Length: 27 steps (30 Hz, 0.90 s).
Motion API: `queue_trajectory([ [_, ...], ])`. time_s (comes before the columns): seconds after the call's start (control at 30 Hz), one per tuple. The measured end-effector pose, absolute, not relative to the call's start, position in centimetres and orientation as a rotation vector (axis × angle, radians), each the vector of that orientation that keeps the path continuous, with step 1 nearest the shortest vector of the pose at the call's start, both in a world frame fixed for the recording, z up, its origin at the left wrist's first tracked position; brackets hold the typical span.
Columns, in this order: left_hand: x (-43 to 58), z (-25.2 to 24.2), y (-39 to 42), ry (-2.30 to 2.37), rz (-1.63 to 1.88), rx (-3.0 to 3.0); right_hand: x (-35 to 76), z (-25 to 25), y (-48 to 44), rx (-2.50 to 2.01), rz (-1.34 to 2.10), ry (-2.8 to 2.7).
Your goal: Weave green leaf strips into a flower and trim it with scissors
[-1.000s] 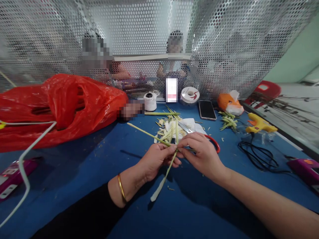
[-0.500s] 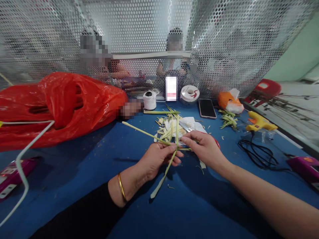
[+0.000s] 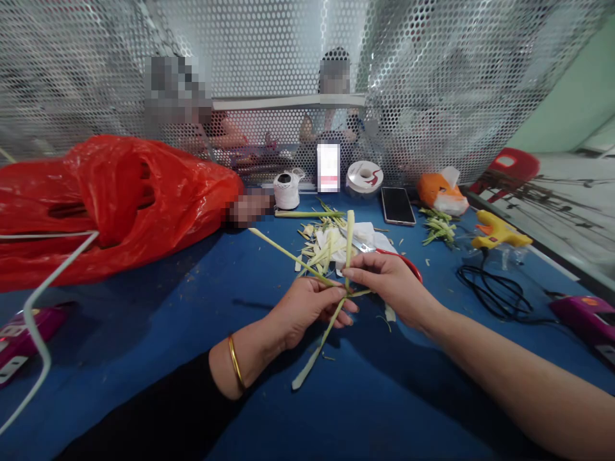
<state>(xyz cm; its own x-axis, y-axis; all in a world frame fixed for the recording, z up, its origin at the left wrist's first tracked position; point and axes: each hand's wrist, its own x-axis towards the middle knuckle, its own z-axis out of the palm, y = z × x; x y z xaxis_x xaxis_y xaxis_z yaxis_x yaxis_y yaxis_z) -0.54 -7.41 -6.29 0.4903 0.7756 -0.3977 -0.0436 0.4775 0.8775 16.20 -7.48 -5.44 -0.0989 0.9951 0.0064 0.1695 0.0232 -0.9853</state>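
Observation:
Both my hands meet over the blue table (image 3: 158,333), working crossed pale green leaf strips (image 3: 317,346). My left hand (image 3: 307,310), with a gold bangle on its wrist, is closed around the crossing; one strip runs back-left, another hangs down toward me. My right hand (image 3: 391,285) pinches a strip (image 3: 350,246) that stands upright from the crossing. Just behind my hands lies a heap of cut leaf scraps (image 3: 327,246) on white paper, with red-handled scissors (image 3: 401,259) partly hidden by my right hand.
A red plastic bag (image 3: 120,198) fills the left. Along the perforated metal screen (image 3: 432,83) stand a thread spool (image 3: 287,189), a tape roll (image 3: 365,179), a phone (image 3: 398,206) and an orange packet (image 3: 442,194). A yellow glue gun (image 3: 497,232) with black cord (image 3: 494,291) lies right. People sit behind the screen.
My right hand has lifted a strip from lying flat to standing upright at the crossing. My left hand stays closed on the strips; the view has shifted slightly.

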Motion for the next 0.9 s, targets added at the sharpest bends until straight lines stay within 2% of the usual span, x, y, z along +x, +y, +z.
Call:
queue_trajectory([
  [0.2,-0.41,-5.77,-7.38,0.971,0.719,0.894,16.52,-5.36,-7.62,-1.376,0.789,-1.679],
  [0.57,-0.43,-5.77,-7.32,0.956,0.715,0.890,15.99,-5.57,-7.77,-1.291,1.171,-1.510],
  [0.9,-0.41,-6.17,-7.60,0.965,0.588,1.008,16.09,-5.12,-7.69,-1.247,1.240,-1.391],
])
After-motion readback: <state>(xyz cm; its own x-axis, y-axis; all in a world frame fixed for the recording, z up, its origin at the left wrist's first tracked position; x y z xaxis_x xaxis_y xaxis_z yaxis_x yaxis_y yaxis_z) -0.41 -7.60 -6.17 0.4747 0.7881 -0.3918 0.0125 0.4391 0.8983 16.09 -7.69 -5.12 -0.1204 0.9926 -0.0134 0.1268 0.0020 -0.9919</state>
